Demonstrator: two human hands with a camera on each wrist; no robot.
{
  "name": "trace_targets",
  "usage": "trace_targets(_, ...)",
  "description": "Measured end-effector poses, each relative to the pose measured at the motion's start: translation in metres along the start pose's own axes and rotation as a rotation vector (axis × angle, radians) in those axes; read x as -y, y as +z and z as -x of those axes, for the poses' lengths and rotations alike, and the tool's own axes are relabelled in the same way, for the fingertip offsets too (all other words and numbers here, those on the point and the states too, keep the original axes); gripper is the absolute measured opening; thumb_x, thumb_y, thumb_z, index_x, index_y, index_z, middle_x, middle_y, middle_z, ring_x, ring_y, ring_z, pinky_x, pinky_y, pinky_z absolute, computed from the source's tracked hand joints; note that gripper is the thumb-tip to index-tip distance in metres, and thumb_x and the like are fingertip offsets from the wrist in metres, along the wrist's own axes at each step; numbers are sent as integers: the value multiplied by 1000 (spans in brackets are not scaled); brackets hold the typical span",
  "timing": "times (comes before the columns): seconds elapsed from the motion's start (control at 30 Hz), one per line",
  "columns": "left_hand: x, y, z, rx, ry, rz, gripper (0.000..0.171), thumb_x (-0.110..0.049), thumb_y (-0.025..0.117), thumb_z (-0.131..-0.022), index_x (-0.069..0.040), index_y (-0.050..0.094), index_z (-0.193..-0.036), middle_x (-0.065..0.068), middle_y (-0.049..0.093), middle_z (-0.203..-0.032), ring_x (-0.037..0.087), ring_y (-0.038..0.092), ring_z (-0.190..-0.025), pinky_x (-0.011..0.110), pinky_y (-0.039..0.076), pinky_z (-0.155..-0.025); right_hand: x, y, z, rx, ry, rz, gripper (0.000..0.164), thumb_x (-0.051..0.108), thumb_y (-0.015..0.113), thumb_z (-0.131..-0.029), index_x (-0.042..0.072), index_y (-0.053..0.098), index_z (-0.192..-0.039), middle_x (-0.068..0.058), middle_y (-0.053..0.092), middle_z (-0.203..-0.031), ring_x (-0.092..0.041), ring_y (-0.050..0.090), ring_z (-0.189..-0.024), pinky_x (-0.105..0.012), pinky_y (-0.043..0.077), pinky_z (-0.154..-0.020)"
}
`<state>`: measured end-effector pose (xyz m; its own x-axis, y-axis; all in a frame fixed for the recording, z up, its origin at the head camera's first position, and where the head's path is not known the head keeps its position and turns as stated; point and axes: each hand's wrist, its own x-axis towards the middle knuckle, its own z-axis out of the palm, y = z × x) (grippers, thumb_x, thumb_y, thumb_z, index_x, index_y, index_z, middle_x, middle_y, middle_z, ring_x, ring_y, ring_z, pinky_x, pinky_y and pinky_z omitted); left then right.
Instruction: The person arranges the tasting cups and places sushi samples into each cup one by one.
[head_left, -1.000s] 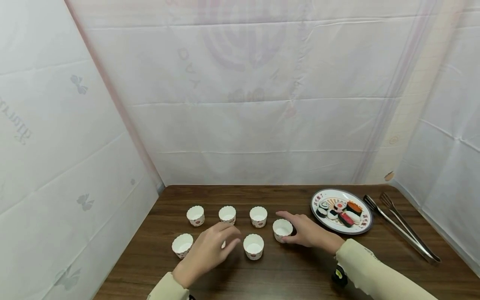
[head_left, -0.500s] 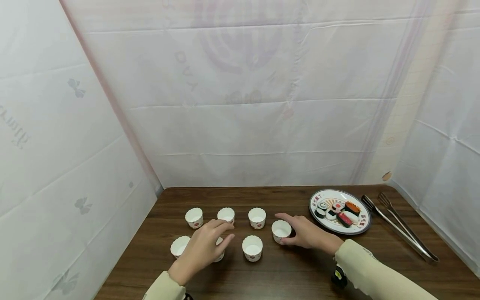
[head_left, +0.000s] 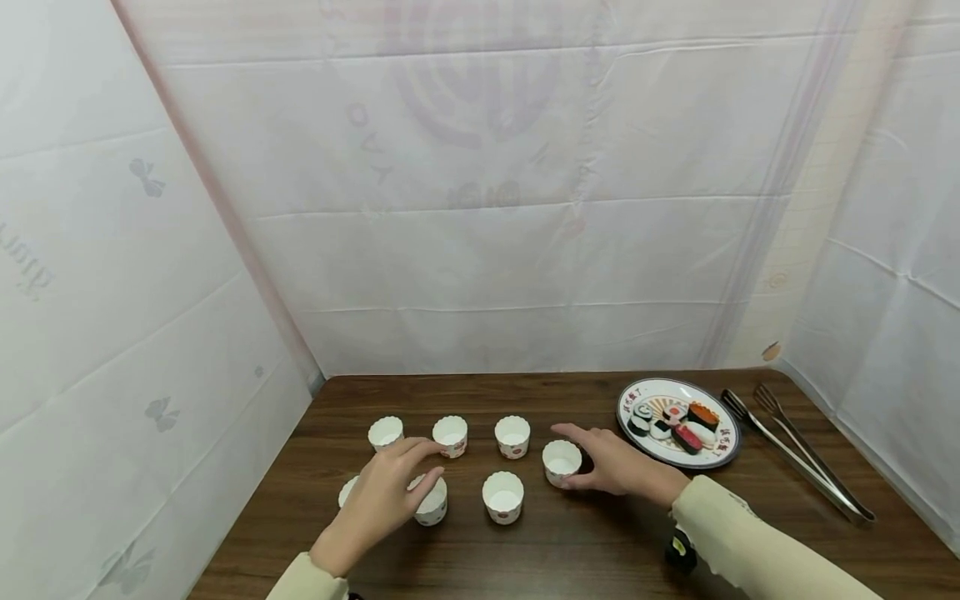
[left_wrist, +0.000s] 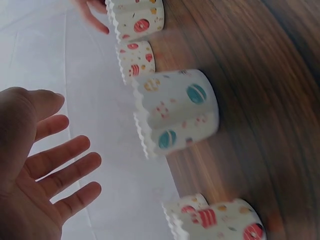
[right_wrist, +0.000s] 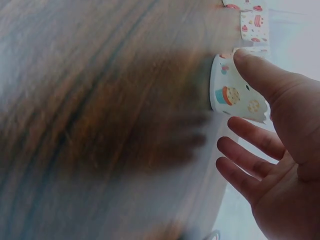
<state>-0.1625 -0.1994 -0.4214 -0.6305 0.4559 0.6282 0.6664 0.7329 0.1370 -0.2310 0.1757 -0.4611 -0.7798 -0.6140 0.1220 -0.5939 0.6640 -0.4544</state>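
I see a small white paper cup (head_left: 561,460) standing upright between the thumb and fingers of the right hand (head_left: 611,463). Those fingers are spread apart. The thumb lies right across the cup's side in the right wrist view, but I can't tell if it really touches.

I think this cup is very light and a bit bendy. A hard squeeze could dent it, and a small bump could make it slide or tip. It doesn't look very slippery to me. I'd hold it softly by its two sides, low down, since the wavy rim looks easy to bend.

Left of that grip, the other cups (head_left: 503,497) stand apart on the brown table (head_left: 562,554). The left hand (head_left: 378,493) is over there too, fingers apart and holding nothing. One cup (head_left: 431,505) is just by its thumb, and another is partly hidden behind the hand.

Right of the right hand's fingers, and farther back, is a plate (head_left: 678,387) with sushi (head_left: 686,437) on it. Past the plate lie metal tongs (head_left: 828,489).
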Motion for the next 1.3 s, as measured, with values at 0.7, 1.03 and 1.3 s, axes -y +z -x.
trace_targets(0.7, 25, -32, 55, -34, -318, 20, 64, -15, 88, -83, 1, 58, -137, 22, 61, -133, 46, 59, -120, 63, 51, -91, -22, -39, 35, -241, -55, 156, 76, 44, 81, -88, 9, 52, -149, -12, 60, -142, -37, 56, -128, -58, 47, -100)
trace_targets(1.03, 32, -35, 71, 95, -493, 63, 77, -25, 83, -89, 7, 44, -147, 31, 56, -139, 51, 56, -124, 64, 48, -97, -50, -61, 67, -431, -82, 281, 65, 25, 86, -86, 5, 59, -141, -16, 66, -128, -31, 64, -103, -51, 53, -84)
trace_targets(1.3, 35, -36, 76, 140, -535, 77, 74, -26, 83, -90, 10, 47, -143, 25, 69, -121, 44, 66, -112, 60, 52, -92, -67, -74, 90, -468, -23, 318, 63, 19, 86, -85, 2, 59, -139, -23, 62, -132, -43, 58, -114, -62, 47, -89)
